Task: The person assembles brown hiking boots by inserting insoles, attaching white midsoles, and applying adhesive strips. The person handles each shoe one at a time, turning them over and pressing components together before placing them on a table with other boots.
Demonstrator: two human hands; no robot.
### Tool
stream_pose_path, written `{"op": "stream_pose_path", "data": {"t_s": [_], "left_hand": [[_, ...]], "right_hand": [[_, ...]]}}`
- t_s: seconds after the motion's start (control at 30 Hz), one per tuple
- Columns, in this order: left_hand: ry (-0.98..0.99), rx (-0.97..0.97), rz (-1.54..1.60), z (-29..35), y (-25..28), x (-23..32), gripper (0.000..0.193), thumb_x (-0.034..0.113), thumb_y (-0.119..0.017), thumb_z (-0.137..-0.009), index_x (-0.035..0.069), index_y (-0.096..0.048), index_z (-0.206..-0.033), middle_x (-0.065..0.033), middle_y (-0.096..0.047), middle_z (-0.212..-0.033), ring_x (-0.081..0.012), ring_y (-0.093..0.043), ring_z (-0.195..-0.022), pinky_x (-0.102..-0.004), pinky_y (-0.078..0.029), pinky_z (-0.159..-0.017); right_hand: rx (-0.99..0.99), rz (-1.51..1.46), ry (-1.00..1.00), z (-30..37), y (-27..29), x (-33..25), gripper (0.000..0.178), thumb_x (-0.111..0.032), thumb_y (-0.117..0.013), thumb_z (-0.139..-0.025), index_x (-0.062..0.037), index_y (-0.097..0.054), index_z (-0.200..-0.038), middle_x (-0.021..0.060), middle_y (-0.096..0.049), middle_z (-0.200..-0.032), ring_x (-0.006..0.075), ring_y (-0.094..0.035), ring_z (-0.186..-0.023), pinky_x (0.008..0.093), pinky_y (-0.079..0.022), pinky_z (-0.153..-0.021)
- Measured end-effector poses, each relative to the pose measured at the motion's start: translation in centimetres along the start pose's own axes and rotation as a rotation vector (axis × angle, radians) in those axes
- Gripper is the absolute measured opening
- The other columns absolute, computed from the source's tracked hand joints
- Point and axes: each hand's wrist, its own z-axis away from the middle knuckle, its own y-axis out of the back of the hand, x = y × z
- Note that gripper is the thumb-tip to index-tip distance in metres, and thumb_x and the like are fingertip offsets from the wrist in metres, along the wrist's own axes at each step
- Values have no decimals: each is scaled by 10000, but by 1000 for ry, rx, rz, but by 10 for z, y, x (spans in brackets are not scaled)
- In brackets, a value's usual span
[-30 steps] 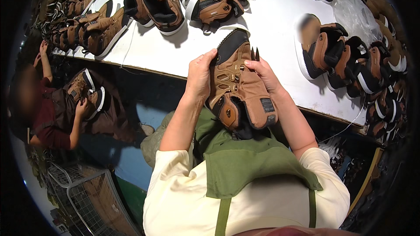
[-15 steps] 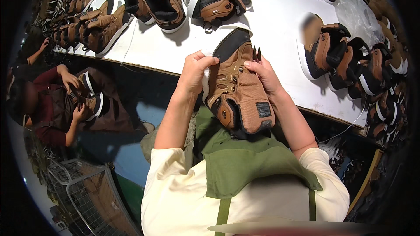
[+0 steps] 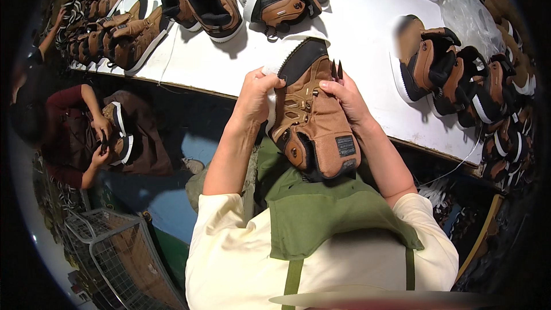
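Note:
A brown high-top shoe (image 3: pixel 321 138) with a black toe, laces and a pale sole edge is held over my lap at the table's front edge. Its toe points away from me and its padded collar and tongue face me. My left hand (image 3: pixel 255 96) grips the sole side near the toe, thumb on the upper. On the other side my right hand (image 3: pixel 349 102) clasps the shoe, thumb pressed on the brown fabric. Two dark pointed tips of a slim tool, like thread snips (image 3: pixel 337 70), stick up from my right hand; the rest of it is hidden.
More brown and black shoes (image 3: pixel 215 8) stand along the white table (image 3: pixel 361 28), with another row (image 3: pixel 453 80) at the right. Clear plastic wrap (image 3: pixel 468 20) lies behind that row. At the left, a seated person (image 3: pixel 69 126) handles a shoe near a wire cart (image 3: pixel 123 252).
My hands and the shoe have stayed nearly still, with only a slight tilt of the shoe. The seated person at the left has shifted their hands and the shoe in their lap.

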Motion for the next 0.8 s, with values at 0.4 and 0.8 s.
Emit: {"op": "stream_pose_path", "data": {"t_s": [0.4,0.8], "left_hand": [[19,10,53,4,-5,4,189,44,-605,-704,-15,-626,-882,-30,-636,-838,-117,-541,-791,-269,-403,-798],[6,-68,-5,1,3,0,291,31,-531,-713,-52,-626,-976,-86,-673,-940,-135,-607,-809,-268,-466,-810]], "right_hand": [[15,-10,-25,0,-1,0,483,-190,-622,-845,25,-437,-1236,99,-557,-1085,156,-581,-972,305,-512,-857],[37,-96,-106,-6,11,5,447,-221,-614,-851,36,-462,-1185,117,-582,-1044,179,-610,-933,325,-529,-830]]}}
